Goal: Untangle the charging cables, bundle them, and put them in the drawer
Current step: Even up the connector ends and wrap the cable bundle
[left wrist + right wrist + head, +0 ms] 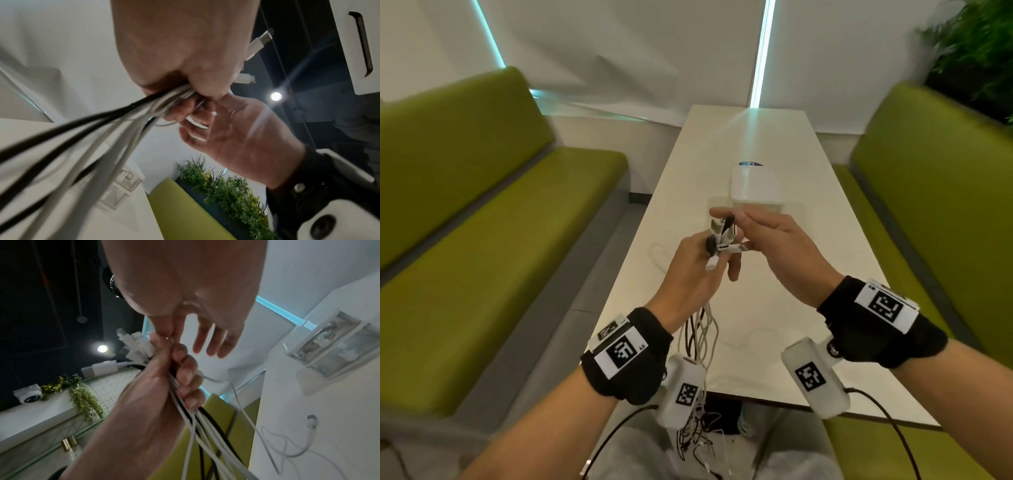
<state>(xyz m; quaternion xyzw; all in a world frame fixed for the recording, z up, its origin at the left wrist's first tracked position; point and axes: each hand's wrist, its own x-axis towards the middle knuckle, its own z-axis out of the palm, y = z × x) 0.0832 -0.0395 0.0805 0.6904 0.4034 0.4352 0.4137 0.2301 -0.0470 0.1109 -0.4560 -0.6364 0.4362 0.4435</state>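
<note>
Over the white table (722,144), my left hand (697,265) grips a bunch of white and black charging cables (700,329); their plugs (722,236) stick up above the fist. The cables (102,129) hang from the fist past the table's near edge into my lap. My right hand (751,226) is at the plugs: thumb and forefinger pinch one cable end (167,338), and the other fingers are stretched out. A small clear drawer box (756,186) stands on the table just beyond the hands. One thin white cable (287,443) trails loose over the tabletop.
Green upholstered benches (482,222) (935,178) run along both sides of the narrow table. A leafy plant (979,51) stands at the back right. More tangled cable (698,442) lies in my lap below the table edge.
</note>
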